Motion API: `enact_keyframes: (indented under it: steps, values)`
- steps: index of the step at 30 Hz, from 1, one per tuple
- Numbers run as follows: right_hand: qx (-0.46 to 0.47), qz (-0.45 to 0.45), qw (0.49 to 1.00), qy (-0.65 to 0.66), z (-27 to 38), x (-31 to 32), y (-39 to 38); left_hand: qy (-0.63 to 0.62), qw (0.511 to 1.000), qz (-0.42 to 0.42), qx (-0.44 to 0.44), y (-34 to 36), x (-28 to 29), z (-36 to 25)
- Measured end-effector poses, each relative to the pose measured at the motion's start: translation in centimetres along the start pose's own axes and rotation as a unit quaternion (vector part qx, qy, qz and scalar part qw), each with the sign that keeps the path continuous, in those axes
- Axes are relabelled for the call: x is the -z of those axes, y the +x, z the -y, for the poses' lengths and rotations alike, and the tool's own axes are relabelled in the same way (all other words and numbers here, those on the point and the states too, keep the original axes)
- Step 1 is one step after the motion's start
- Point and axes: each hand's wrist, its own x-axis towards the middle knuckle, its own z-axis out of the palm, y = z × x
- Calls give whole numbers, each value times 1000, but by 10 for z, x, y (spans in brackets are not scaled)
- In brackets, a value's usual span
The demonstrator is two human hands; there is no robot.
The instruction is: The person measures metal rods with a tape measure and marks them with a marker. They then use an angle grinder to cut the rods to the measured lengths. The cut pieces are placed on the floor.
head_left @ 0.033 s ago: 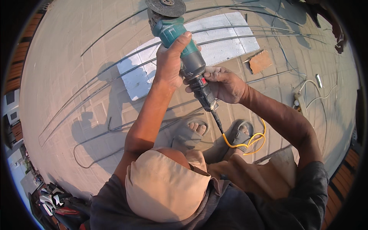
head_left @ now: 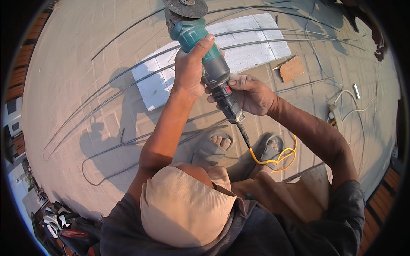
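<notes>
My left hand [head_left: 192,70] is closed around the teal and black angle grinder [head_left: 215,68], high in the middle of the view. Its grey disc [head_left: 185,6] points away from me at the top edge. My right hand [head_left: 252,96] grips the black rear part, thumb beside the red switch [head_left: 228,88]. A yellow cord [head_left: 265,161] runs from the grinder's tail and loops near my sandalled feet [head_left: 220,145]. Behind the tool, long metal rods [head_left: 299,40] cross white foam boards [head_left: 252,49].
The paved floor [head_left: 64,94] holds more bent rods and wires. An orange-brown scrap [head_left: 291,69] lies right of the boards. A power strip [head_left: 335,115] with white cable is at the right. A motorbike [head_left: 68,226] stands at lower left; a dark object sits at upper right.
</notes>
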Motion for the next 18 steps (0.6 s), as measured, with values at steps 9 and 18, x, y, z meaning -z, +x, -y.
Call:
enact_keyframes:
  steps: [9, 18]
  values:
    - [13, -26, 999, 36, -34, -10, 23, -24, 993, -117, 14, 0, 29, 9]
    - [-43, -6, 994, 98, -48, -5, 33, -2, 985, -160, 61, 0, 43, 12]
